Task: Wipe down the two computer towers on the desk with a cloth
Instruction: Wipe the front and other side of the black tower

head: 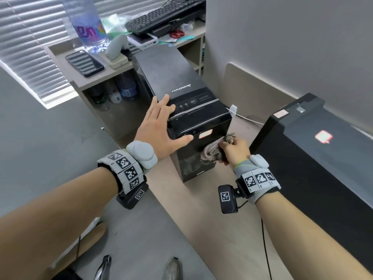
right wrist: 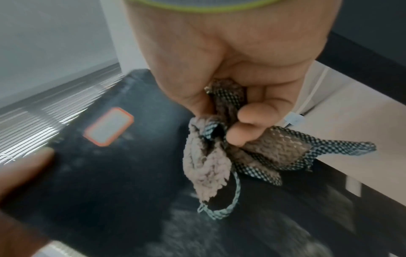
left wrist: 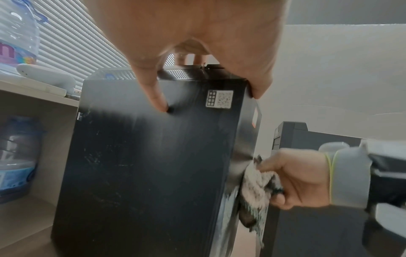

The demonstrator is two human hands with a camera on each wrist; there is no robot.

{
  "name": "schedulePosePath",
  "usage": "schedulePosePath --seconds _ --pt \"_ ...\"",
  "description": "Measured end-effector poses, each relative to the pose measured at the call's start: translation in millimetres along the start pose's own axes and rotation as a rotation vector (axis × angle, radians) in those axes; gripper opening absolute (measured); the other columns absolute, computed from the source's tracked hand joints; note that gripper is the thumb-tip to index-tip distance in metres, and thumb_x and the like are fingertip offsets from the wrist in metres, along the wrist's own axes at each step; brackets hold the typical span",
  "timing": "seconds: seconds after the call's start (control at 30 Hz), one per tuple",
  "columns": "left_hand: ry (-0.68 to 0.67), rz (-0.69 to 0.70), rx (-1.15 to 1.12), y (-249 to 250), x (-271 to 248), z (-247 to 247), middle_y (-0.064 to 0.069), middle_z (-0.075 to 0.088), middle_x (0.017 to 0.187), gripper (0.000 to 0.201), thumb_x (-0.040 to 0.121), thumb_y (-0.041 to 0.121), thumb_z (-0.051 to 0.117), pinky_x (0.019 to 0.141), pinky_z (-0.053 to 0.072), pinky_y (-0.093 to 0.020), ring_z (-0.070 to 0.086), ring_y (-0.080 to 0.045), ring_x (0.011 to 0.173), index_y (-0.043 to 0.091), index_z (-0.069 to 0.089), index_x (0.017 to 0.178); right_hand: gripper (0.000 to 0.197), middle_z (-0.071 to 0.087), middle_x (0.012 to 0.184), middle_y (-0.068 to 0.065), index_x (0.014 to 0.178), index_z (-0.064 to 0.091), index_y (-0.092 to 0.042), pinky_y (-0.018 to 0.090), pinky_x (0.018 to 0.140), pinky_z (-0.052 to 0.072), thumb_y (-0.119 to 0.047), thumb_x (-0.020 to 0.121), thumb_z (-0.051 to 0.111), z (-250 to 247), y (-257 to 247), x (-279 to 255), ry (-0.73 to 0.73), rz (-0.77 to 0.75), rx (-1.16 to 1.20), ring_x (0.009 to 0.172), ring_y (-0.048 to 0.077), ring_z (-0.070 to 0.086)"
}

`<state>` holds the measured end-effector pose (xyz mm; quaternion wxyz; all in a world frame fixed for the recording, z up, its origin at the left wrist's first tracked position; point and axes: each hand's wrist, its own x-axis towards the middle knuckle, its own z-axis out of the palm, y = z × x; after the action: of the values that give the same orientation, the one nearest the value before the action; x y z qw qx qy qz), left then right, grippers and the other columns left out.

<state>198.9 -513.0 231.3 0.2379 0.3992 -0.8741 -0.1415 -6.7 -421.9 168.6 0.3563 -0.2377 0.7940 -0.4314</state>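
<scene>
Seen from the head: left hand spread flat, fingers straight, across the top front corner of the upright tower, thumb down its front panel; right hand curled tight round a bunched cloth, pressed to that front just below the red-edged label; second tower untouched on the desk to the right, apart from the first; white cable trailing behind, between the two.

From the left wrist: fingertips hooked over the tower's top edge, side panel smeared and streaked; cloth wedged against the front corner lower down; likely weak point, a brace held by straight fingers only, so a hard push from the cloth could tip or skid the case toward the shelf unit.

From the right wrist: cloth gripped in a fist, fluffy fold and a loose checked loop dangling; label close beside the wiping path, corners liable to lift under a rub; dangling loop apt to snag; dust smears below suggest grime merely pushed about if the wad stays bunched; picture blurred, contact patch itself hard to judge.
</scene>
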Motion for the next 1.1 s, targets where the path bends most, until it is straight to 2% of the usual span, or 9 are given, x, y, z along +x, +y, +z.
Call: schedulePosePath --seconds 0.1,0.2,0.33,0.43,0.5,0.6,0.7,0.83,1.1 --pt "-0.002 0.007 0.001 1.4 1.4 0.9 0.002 0.020 0.160 0.088 0.073 0.065 0.064 0.118 0.017 -0.036 0.005 -0.022 0.150 0.015 0.038 0.141 0.024 0.063 0.062 0.018 0.064 0.057 -0.011 0.027 0.041 0.045 -0.009 0.087 0.054 17.6 30.8 14.9 0.016 0.098 -0.025 0.047 0.030 0.058" --pt "0.006 0.003 0.002 -2.6 0.5 5.7 0.004 0.019 0.160 0.089 0.073 0.066 0.062 0.117 0.016 -0.034 0.004 -0.021 0.150 0.016 0.038 0.142 0.012 0.067 0.084 0.018 0.076 0.060 -0.010 0.039 0.063 0.057 -0.010 0.086 0.053 44.3 64.7 34.2 0.012 0.220 -0.049 0.073 0.036 0.065" --pt "0.024 0.012 0.000 -0.6 1.6 8.5 0.007 0.018 0.161 0.089 0.071 0.069 0.059 0.113 0.015 -0.030 0.003 -0.019 0.150 0.019 0.037 0.142 0.012 0.060 0.102 0.021 0.095 0.056 -0.005 0.049 0.066 0.056 0.000 0.091 0.046 65.2 88.0 47.7 -0.010 0.341 0.022 0.093 0.043 0.061" --pt "0.033 0.021 -0.003 0.1 3.0 12.4 0.006 0.018 0.160 0.088 0.071 0.068 0.059 0.110 0.017 -0.029 0.003 -0.019 0.150 0.019 0.038 0.141 0.014 0.056 0.110 0.024 0.089 0.055 -0.003 0.061 0.076 0.053 0.004 0.093 0.043 76.7 99.4 52.5 -0.049 0.418 0.071 0.104 0.048 0.057" --pt "0.037 0.029 -0.008 2.0 3.7 14.9 0.006 0.019 0.160 0.086 0.071 0.067 0.060 0.109 0.018 -0.030 0.004 -0.019 0.150 0.019 0.039 0.140 0.008 0.060 0.105 0.018 0.094 0.057 0.001 0.051 0.075 0.057 0.003 0.089 0.052 80.6 99.2 49.0 -0.086 0.403 0.049 0.093 0.039 0.062" --pt "0.033 0.027 0.000 0.8 4.0 14.4 0.008 0.018 0.160 0.086 0.071 0.069 0.059 0.108 0.019 -0.028 0.003 -0.018 0.150 0.020 0.039 0.139 0.005 0.064 0.090 0.022 0.087 0.060 0.003 0.030 0.048 0.056 0.005 0.082 0.060 77.6 88.5 37.8 -0.142 0.337 -0.059 0.068 0.031 0.062" --pt "0.023 0.025 -0.002 -2.4 2.3 11.7 0.008 0.018 0.160 0.087 0.071 0.070 0.058 0.108 0.018 -0.028 0.003 -0.017 0.150 0.020 0.039 0.140 0.008 0.059 0.077 0.020 0.077 0.057 0.007 0.037 0.056 0.052 0.010 0.084 0.056 66.3 72.8 28.6 -0.150 0.280 -0.036 0.059 0.030 0.059" --pt "0.018 0.023 -0.012 -5.7 -0.8 4.8 0.005 0.019 0.160 0.088 0.071 0.069 0.059 0.113 0.016 -0.030 0.004 -0.019 0.150 0.018 0.038 0.140 0.008 0.063 0.061 0.018 0.082 0.067 0.004 0.025 0.038 0.044 -0.003 0.079 0.067 35.7 46.3 16.7 -0.022 0.164 -0.035 0.035 0.021 0.055" --pt "0.005 0.025 0.001 -4.4 -0.2 4.1 0.003 0.019 0.160 0.089 0.072 0.068 0.060 0.115 0.016 -0.033 0.004 -0.021 0.150 0.017 0.038 0.141 0.017 0.060 0.049 0.013 0.067 0.061 -0.009 0.024 0.037 0.041 -0.013 0.081 0.070 11.8 22.2 8.0 -0.006 0.012 -0.026 0.031 0.021 0.049"
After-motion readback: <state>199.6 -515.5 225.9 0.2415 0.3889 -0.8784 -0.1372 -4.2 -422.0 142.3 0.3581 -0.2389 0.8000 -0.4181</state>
